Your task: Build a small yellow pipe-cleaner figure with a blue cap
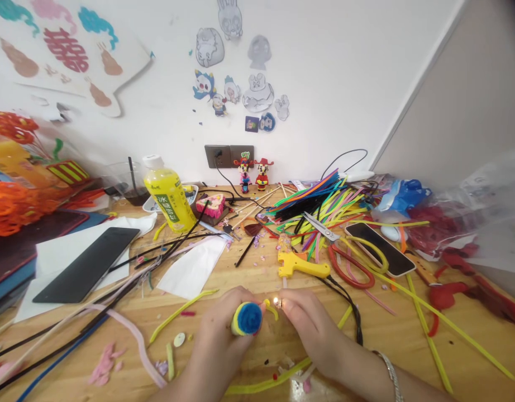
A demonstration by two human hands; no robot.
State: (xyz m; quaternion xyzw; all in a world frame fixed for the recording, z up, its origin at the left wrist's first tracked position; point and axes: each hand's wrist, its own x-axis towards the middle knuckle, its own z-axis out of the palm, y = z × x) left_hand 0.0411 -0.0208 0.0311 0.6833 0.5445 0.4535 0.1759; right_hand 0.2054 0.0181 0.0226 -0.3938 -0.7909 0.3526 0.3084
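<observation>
- Chenille roll [247,319], a tight blue-and-yellow coil of pipe cleaner, sits clenched in my left hand [222,332], just above the worktop [244,279].
- My right hand [310,329] is closed on a flame source that my fingers hide, so I cannot tell what it is. Its small flame [276,301] burns just beside a yellow-green pipe-cleaner end [269,308] at the roll. If the gap closes carelessly, the fuzzy fibres could singe or catch, and my bare fingers are close enough to get burned.
- Orange pipe-cleaner flowers [8,209] are heaped at the far left, well apart from the flame, though their fibres would burn easily if anything lit were carried over.
- White paper [192,268] lies near my hands, so a dropped burning scrap could set it alight.
- Yellow glue gun [301,267] rests just ahead of my right hand. Its black cord [349,304] trails past that wrist, and a sudden jerk could snag it and drag the gun.
- Scissors [320,226] lie on loose pipe cleaners [311,204], which could slide if disturbed.
- Smartphone [378,248] sits among looped stems.
- Plastic bag [471,218] at the far right could melt if flame reached it.
</observation>
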